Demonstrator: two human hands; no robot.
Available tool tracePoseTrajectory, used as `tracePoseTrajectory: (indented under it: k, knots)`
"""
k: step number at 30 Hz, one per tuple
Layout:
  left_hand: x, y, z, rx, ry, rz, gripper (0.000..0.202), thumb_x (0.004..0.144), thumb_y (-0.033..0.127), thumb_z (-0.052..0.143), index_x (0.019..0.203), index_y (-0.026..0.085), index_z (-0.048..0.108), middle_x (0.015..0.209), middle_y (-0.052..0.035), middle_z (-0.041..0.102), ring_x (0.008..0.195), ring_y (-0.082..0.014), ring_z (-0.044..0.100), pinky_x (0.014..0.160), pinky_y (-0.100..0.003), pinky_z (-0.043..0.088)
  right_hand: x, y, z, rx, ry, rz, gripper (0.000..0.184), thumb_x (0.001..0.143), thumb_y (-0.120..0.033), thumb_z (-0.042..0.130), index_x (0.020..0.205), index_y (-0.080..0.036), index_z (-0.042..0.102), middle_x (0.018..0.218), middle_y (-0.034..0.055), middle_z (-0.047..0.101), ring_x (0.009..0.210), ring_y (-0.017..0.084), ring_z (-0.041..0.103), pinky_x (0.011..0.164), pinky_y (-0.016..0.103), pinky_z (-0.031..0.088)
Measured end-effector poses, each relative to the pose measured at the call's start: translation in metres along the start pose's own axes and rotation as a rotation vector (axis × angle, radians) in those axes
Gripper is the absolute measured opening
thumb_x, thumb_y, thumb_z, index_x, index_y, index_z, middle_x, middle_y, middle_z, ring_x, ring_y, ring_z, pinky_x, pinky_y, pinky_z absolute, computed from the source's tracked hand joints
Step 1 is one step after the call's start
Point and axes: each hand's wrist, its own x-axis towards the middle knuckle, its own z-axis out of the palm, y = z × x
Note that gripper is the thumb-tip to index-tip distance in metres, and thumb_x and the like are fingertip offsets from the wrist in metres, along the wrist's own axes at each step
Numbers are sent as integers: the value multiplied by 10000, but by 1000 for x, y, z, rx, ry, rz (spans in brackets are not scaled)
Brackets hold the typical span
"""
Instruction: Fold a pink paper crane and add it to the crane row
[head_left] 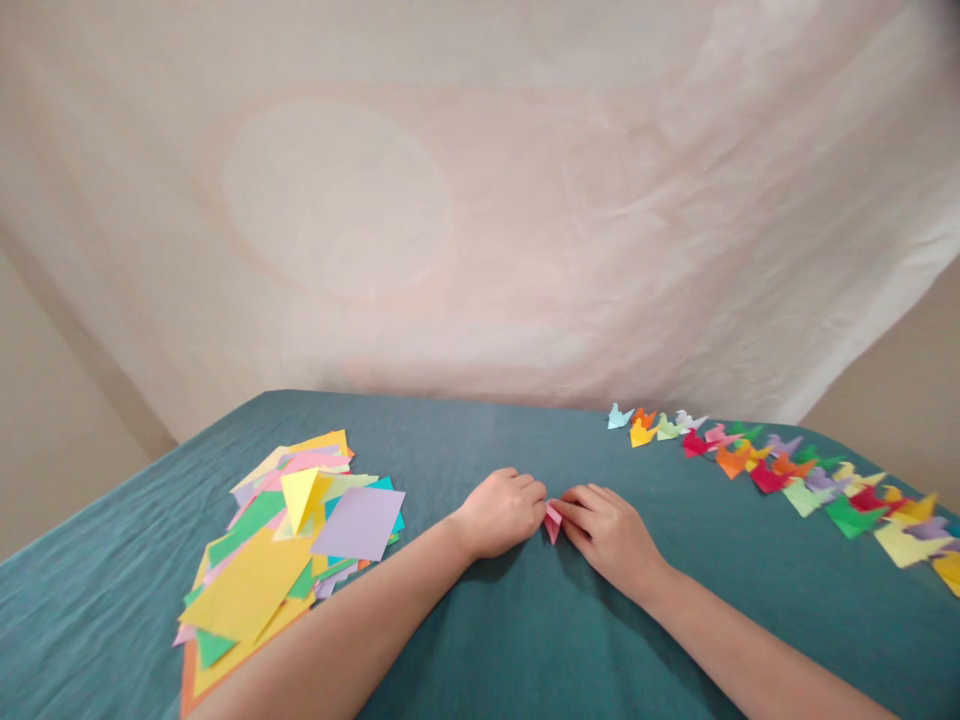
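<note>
A small piece of folded pink origami paper (pixel 553 522) is held between my two hands, just above the middle of the green cloth. My left hand (pixel 502 512) has its fingers curled closed at the paper's left edge; its fingertips are partly hidden. From the other side, my right hand (pixel 609 530) pinches the paper between thumb and fingers. The paper narrows to a point toward me, and its upper part is partly covered by my fingers.
On the left lies a loose pile of coloured paper squares (pixel 360 524), with a folded yellow sheet (pixel 302 497) on top. Rows of folded paper birds (pixel 855 516) in many colours stand along the right. A green cloth (pixel 450 440) covers the table; a pale sheet (pixel 510 220) hangs behind.
</note>
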Motion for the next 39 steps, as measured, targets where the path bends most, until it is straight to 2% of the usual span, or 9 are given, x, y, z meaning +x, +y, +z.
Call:
tracePoseTrajectory:
  k: [7, 14, 17, 21, 32, 39]
  knots:
    - [3, 3, -4, 15, -48, -8, 133, 837, 136, 521, 713, 146, 567, 745, -46, 569, 700, -198, 543, 569, -306, 395, 1, -1, -2, 11, -3, -11, 194, 885, -198, 497, 996, -215, 656, 841, 49, 611, 770, 169, 530, 718, 300, 413]
    - [3, 4, -3, -35, -121, -101, 106, 829, 130, 529, 753, 138, 602, 790, -58, 589, 722, -192, 564, 573, -278, 438, 2, -1, -4, -18, 10, -40, 184, 887, -215, 496, 966, -209, 663, 841, 49, 617, 768, 165, 544, 706, 296, 420]
    - [-1, -1, 0, -124, -97, -138, 132, 848, 146, 502, 836, 164, 633, 881, -48, 605, 790, -170, 569, 660, -256, 457, 2, -2, -5, -21, 8, -55, 195, 889, -204, 486, 986, -211, 655, 844, 49, 615, 772, 166, 546, 711, 300, 423]
    - [-6, -10, 3, -238, -61, -120, 223, 831, 119, 484, 950, 213, 647, 972, -34, 600, 863, -154, 560, 773, -249, 446, 2, -3, -7, -19, -2, -82, 211, 886, -181, 468, 993, -206, 648, 859, 58, 615, 795, 171, 551, 723, 304, 424]
    - [-10, -16, 11, -455, 19, -174, 376, 753, 65, 473, 1045, 224, 648, 992, -35, 590, 924, -158, 539, 860, -276, 427, 3, -7, -14, 43, -10, -158, 220, 851, -139, 478, 986, -204, 639, 884, 58, 622, 833, 174, 557, 770, 335, 404]
    - [-10, -16, 12, -520, 58, -195, 303, 772, 99, 474, 988, 193, 665, 970, -36, 613, 895, -148, 564, 849, -261, 437, 2, -5, -11, 53, -38, -151, 203, 858, -138, 476, 967, -200, 636, 908, 59, 615, 853, 177, 551, 785, 337, 399]
